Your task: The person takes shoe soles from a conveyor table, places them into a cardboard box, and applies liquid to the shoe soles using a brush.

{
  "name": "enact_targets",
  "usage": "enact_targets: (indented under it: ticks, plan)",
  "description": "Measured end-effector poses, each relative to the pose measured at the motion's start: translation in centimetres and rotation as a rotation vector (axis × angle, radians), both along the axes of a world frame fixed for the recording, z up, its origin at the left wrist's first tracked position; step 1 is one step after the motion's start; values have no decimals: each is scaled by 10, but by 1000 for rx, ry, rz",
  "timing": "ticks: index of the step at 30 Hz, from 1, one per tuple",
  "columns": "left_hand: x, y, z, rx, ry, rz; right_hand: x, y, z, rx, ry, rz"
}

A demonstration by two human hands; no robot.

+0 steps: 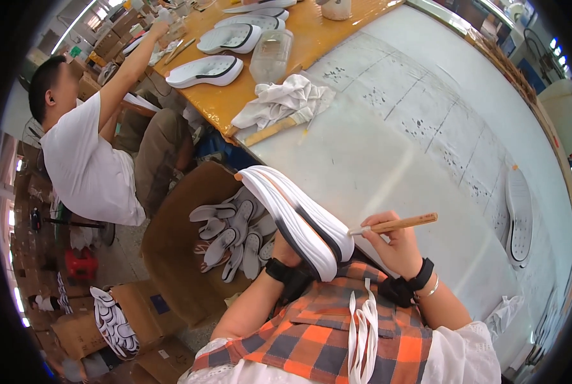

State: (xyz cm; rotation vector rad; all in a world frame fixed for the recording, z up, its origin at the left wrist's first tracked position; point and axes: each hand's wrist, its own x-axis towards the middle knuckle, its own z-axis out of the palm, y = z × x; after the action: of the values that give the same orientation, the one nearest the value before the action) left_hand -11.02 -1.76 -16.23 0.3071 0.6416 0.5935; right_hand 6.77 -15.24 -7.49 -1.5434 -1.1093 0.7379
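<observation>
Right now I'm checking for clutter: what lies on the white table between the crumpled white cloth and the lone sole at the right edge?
In the head view, nothing: between the cloth and the sole, only bare, ink-speckled table.

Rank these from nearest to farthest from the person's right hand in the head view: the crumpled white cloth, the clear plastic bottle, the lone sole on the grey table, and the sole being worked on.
From the right hand, which holds a wooden brush:
1. Sole being worked on, just left of the hand, at the brush tip.
2. Lone sole, on the grey table's right side.
3. Crumpled white cloth, up on the table's left edge.
4. Clear plastic bottle, beyond the cloth on the yellow bench.
</observation>
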Motion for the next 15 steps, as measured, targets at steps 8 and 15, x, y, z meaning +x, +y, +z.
enact_targets:
  ticks: [8,15]
  plan:
    - [-4,0,4,-26,2,-23,-1,3,-6,-50,124,-6]
    - [-15,-2,-8,2,-40,-125,-11,16,9,4,-23,13]
